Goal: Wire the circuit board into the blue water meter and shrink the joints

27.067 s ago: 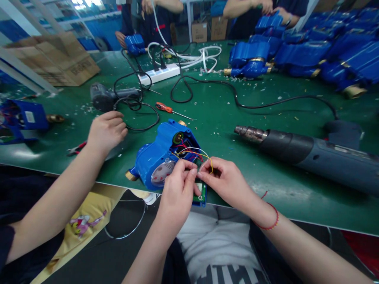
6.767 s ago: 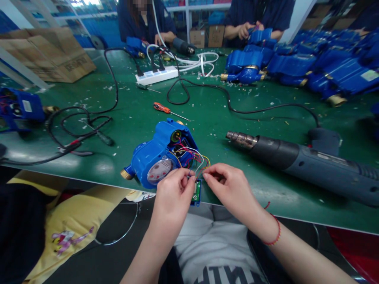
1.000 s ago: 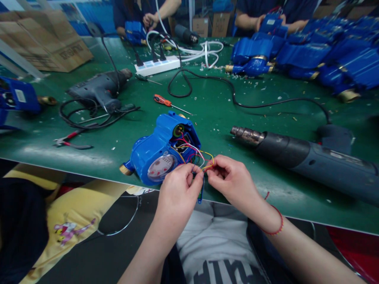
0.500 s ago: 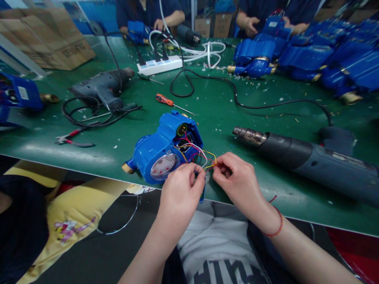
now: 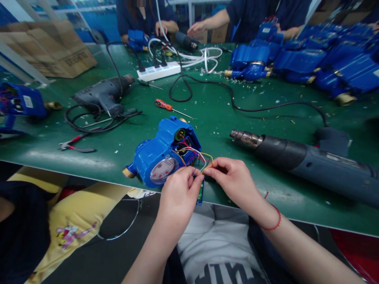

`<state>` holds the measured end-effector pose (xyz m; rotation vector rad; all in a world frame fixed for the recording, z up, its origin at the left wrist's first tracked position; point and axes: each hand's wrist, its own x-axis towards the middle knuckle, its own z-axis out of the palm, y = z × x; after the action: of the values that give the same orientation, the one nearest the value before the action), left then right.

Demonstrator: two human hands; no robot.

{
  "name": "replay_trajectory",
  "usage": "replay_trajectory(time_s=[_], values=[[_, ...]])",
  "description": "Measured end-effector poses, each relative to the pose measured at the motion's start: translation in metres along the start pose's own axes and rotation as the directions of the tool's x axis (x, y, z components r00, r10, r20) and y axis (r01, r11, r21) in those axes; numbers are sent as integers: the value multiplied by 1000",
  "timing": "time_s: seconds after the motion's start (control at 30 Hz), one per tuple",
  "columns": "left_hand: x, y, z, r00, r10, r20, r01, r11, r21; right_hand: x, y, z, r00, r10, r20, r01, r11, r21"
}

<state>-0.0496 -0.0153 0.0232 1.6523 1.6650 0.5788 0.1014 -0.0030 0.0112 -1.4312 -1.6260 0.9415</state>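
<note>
A blue water meter (image 5: 156, 152) with a round dial window lies near the table's front edge, its housing uncovered at the right. Red, white and yellow wires (image 5: 204, 156) come out of that opening. My left hand (image 5: 180, 189) is closed in a pinch on the wires just right of the dial. Facing it, my right hand (image 5: 232, 175) pinches the wires too, its fingertips almost against the left ones. Below the left fingertips hangs a green circuit board (image 5: 200, 193) in a blue frame, partly hidden by that hand.
Right of my hands lies a large heat gun (image 5: 290, 154); another heat gun (image 5: 102, 92) is at the left. A screwdriver (image 5: 166, 105), cutting pliers (image 5: 77, 144) and a white power strip (image 5: 160, 71) lie on the table. Several blue meters (image 5: 299, 59) stand back right. Co-workers sit opposite.
My right hand has moved left, bringing its fingertips close to my left hand's. More of the circuit board shows. Across the table, a co-worker's arm has stretched out to the left.
</note>
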Motion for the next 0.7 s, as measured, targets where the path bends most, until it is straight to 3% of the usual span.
replay_trajectory(time_s=[0.13,0.27,0.33,0.53,0.7], values=[[1,0,-1,1000,-20,11,20,1000,-12,8,-2,-8,997,35,-66,-33,999,32],[1,2,0,1000,-28,-8,27,999,-47,7,-6,-6,988,27,154,-65,967,245],[2,2,1,1000,-23,-16,23,999,-50,9,-9,0,982,21,187,-75,954,289],[4,-2,2,1000,-23,1,23,997,-78,29,-9,8,995,100,1,-97,964,246],[2,-6,-1,1000,7,6,-6,994,-106,36,-3,6,995,102,-17,-94,958,270]])
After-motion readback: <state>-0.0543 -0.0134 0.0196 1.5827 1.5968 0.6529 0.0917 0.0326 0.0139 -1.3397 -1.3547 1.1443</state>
